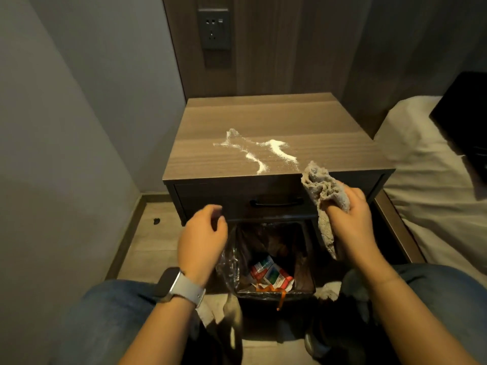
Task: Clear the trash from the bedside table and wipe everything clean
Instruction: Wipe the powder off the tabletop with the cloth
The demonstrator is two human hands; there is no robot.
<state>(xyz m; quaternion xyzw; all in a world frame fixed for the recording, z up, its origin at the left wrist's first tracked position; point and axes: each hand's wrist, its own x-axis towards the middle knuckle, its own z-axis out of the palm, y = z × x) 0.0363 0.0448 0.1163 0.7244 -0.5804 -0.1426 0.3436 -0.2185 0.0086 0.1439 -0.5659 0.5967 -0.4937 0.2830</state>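
Observation:
The wooden bedside table point(263, 119) has white powder point(258, 151) spilled in streaks near its front edge. My right hand point(350, 219) grips a crumpled grey cloth point(321, 193) just in front of the table's front right corner, the cloth's tail hanging down. My left hand point(203, 238) hovers with loosely curled fingers, holding nothing, below the drawer front and over the left rim of a black trash bin point(305, 259). The bin stands on the floor in front of the table and holds red and white wrappers point(271, 275) in a clear liner.
A drawer with a dark handle point(276, 202) faces me. A bed with white bedding point(427, 180) lies on the right, a grey wall on the left. A wall socket point(214, 29) sits above the table. My knees flank the bin.

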